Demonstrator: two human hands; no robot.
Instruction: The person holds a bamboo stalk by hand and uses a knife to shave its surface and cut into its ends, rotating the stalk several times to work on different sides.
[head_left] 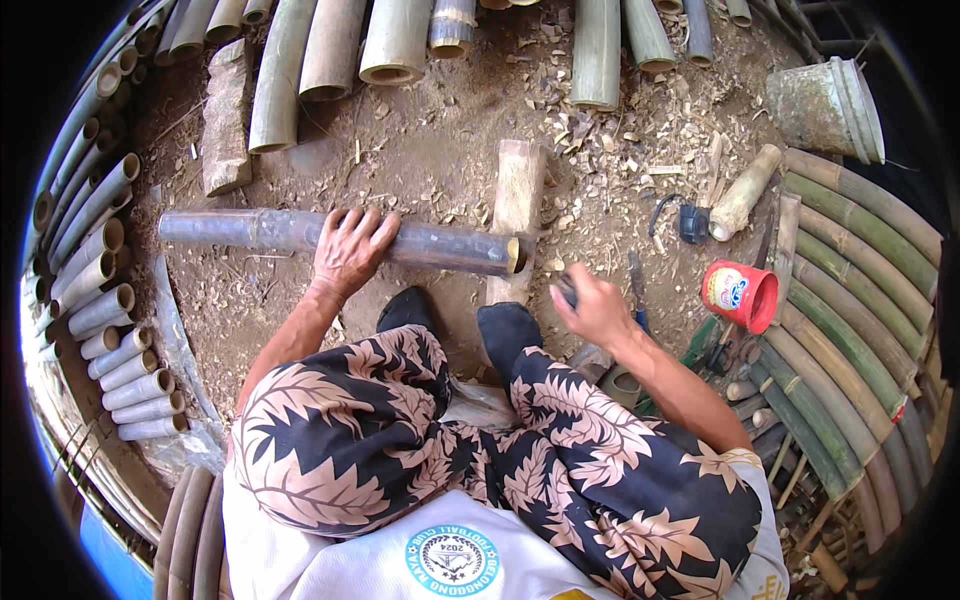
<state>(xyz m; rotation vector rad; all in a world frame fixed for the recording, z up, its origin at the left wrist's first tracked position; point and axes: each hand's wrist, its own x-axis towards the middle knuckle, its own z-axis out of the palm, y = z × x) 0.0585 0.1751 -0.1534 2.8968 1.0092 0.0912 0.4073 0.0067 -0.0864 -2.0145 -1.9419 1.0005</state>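
Observation:
A dark, mottled bamboo pole [450,247] lies crosswise in front of me, its right end resting on a wooden block [518,190]. Over the pole's middle, my left hand [352,245] presses down with its fingers wrapped across the top. My right hand [592,305], just right of the pole's cut end and apart from it, is closed around a small dark object [568,292]. Only a bit of that object shows, so its kind is unclear. Near that hand, a knife-like tool with a dark handle [641,318] lies on the ground.
To the right stand a red tub [741,296], a dark device with a strap [692,223], a pale bamboo piece [745,193] and a dirty bucket [820,108]. Bamboo poles [393,45] line the far side, left and right. Wood chips litter the dirt floor.

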